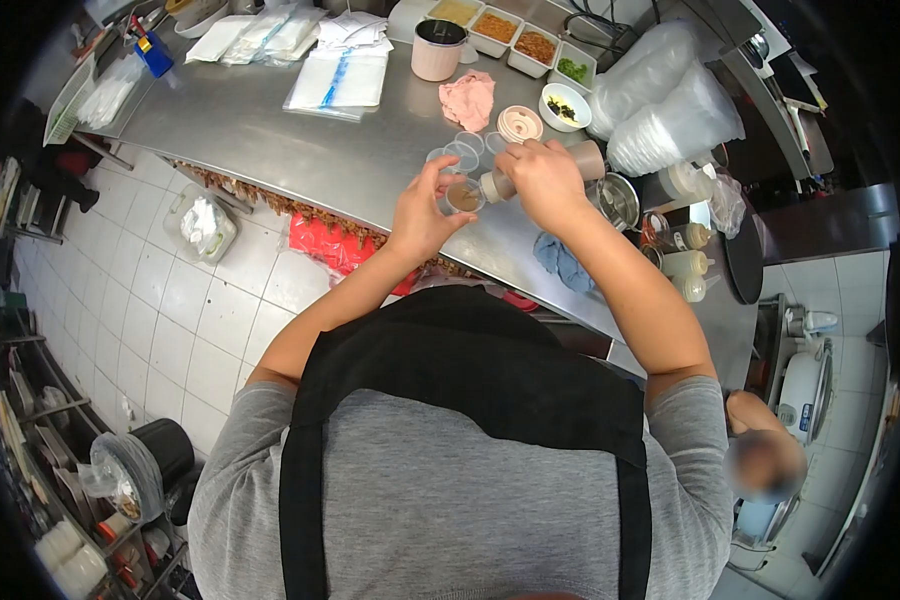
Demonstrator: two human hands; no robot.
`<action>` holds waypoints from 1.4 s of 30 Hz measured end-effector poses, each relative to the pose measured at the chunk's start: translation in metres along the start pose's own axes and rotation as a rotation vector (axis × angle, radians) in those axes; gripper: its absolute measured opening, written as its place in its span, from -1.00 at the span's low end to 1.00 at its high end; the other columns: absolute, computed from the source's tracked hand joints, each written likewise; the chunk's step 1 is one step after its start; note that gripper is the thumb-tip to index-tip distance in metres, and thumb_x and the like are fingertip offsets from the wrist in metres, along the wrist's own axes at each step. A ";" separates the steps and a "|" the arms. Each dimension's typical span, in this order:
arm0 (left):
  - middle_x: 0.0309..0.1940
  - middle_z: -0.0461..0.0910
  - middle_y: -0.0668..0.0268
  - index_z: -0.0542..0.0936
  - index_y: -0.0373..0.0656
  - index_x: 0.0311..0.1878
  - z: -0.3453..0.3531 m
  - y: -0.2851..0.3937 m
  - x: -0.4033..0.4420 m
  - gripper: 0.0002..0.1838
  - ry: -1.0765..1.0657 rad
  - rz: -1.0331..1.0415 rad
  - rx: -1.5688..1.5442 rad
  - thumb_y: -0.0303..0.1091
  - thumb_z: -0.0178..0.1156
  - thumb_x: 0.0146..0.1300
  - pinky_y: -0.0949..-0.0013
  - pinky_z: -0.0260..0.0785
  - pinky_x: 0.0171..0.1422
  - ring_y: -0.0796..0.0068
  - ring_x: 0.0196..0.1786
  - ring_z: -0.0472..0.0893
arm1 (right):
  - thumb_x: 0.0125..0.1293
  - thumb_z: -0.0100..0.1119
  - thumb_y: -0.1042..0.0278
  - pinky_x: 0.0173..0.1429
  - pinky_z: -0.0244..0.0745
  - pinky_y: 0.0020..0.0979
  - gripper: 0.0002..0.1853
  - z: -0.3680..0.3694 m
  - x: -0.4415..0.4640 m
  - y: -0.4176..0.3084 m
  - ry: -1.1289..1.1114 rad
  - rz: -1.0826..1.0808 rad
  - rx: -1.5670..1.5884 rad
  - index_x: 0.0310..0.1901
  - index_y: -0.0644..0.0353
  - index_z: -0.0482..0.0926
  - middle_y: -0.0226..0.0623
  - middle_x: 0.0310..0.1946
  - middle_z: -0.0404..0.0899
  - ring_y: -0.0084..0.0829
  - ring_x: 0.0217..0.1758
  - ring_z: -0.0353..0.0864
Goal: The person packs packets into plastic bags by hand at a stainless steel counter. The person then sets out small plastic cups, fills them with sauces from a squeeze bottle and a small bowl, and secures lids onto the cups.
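My left hand (425, 211) is closed around a small clear plastic cup (462, 196) with some brown sauce in it. My right hand (542, 182) grips a squeeze bottle (583, 160) lying nearly sideways, its pale cap end (492, 186) at the cup's rim. Whether the bottle's tip touches the cup, I cannot tell. Just beyond my hands, several clear round lids or cups (462, 152) rest on the steel counter. A pale pink round lid (519, 124) sits behind my right hand.
Farther back are a pink cloth (467, 100), a pink canister (438, 50), a white bowl (564, 107) and food trays (533, 49). Bagged cups (672, 115), a metal bowl (617, 203), sauce bottles (686, 263) and a blue cloth (564, 261) are rightward. Another person (765, 455) is at lower right.
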State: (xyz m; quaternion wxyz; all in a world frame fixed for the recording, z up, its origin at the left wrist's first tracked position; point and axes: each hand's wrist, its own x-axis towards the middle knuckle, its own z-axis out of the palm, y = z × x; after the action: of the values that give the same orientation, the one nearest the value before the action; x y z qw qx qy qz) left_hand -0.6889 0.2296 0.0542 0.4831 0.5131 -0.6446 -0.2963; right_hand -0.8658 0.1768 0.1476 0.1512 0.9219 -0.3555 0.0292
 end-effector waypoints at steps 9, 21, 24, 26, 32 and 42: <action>-0.05 0.65 0.28 0.29 -0.09 0.19 0.003 -0.001 0.000 -0.17 -0.008 0.003 -0.004 -0.47 0.52 -0.19 0.37 0.42 0.06 0.39 -0.10 0.59 | -0.01 0.16 0.45 -0.05 0.41 -0.33 -0.82 0.001 -0.004 0.002 -0.015 0.021 -0.001 -0.30 0.04 0.58 -0.44 -0.32 0.58 -0.39 -0.15 0.59; -0.08 0.65 0.23 0.26 -0.10 0.21 -0.010 0.043 0.063 -0.15 0.032 0.109 -0.037 -0.43 0.53 -0.19 0.38 0.44 0.04 0.40 -0.11 0.61 | -0.20 0.51 0.34 0.01 0.46 -0.33 -0.41 0.014 -0.019 0.056 0.023 0.460 0.950 -0.04 0.24 0.54 -0.20 -0.17 0.64 -0.30 -0.12 0.63; -0.06 0.65 0.23 0.26 -0.09 0.21 -0.015 0.069 0.079 -0.15 0.051 0.093 -0.039 -0.41 0.53 -0.18 0.38 0.44 0.07 0.41 -0.09 0.61 | -0.15 0.53 0.26 0.00 0.47 -0.41 -0.36 0.011 -0.018 0.067 0.183 0.586 1.101 0.00 0.31 0.49 -0.18 -0.19 0.63 -0.44 -0.13 0.61; -0.04 0.64 0.22 0.26 -0.09 0.22 -0.016 0.066 0.078 -0.15 0.059 0.121 -0.050 -0.44 0.51 -0.17 0.37 0.44 0.08 0.41 -0.09 0.61 | -0.16 0.54 0.25 0.00 0.48 -0.41 -0.33 0.022 -0.014 0.088 0.335 0.684 1.159 0.01 0.34 0.47 -0.16 -0.19 0.63 -0.43 -0.13 0.61; -0.01 0.62 0.24 0.23 -0.09 0.25 -0.017 0.046 0.050 -0.14 -0.029 0.042 -0.064 -0.56 0.46 -0.15 0.37 0.43 0.10 0.41 -0.06 0.61 | -0.27 0.59 0.16 0.07 0.49 -0.27 -0.21 0.064 -0.017 0.127 0.393 1.000 0.754 0.03 0.34 0.44 -0.01 -0.07 0.60 -0.12 -0.01 0.62; -0.03 0.63 0.25 0.19 -0.06 0.29 -0.002 0.042 0.021 -0.09 -0.138 0.034 -0.173 -0.54 0.46 -0.16 0.30 0.44 0.13 0.28 -0.02 0.61 | 0.08 0.38 0.25 -0.10 0.46 -0.42 -0.49 0.051 -0.043 0.068 0.720 0.782 0.517 0.07 0.20 0.48 -0.29 -0.18 0.57 -0.40 -0.23 0.52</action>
State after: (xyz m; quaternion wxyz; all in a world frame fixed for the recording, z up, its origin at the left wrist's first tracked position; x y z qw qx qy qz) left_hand -0.7030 0.2229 0.0983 0.4850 0.4367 -0.6570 -0.3774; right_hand -0.9462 0.1413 0.1094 0.0109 0.6613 -0.5766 0.4796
